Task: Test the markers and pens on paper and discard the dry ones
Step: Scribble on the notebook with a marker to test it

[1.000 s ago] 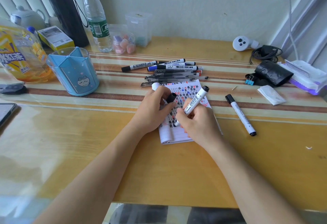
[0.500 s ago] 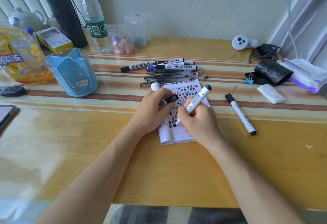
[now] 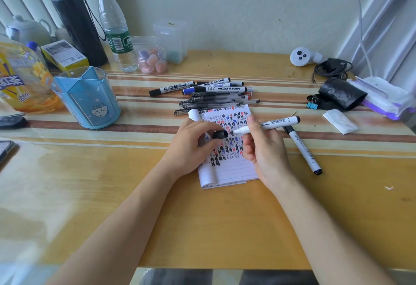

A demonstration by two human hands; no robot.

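Above a scribble-covered notepad (image 3: 234,170), a person's right hand (image 3: 265,149) grips an uncapped whiteboard marker (image 3: 276,122) level, its tip just short of the black cap (image 3: 220,134) pinched in the left hand (image 3: 191,145). Recapping cleanly likely means aligning tip with cap mouth, then pushing straight.

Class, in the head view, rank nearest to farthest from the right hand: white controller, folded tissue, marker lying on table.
1. Lying marker, just right of the right hand.
2. Folded tissue, farther right.
3. White controller, back right.
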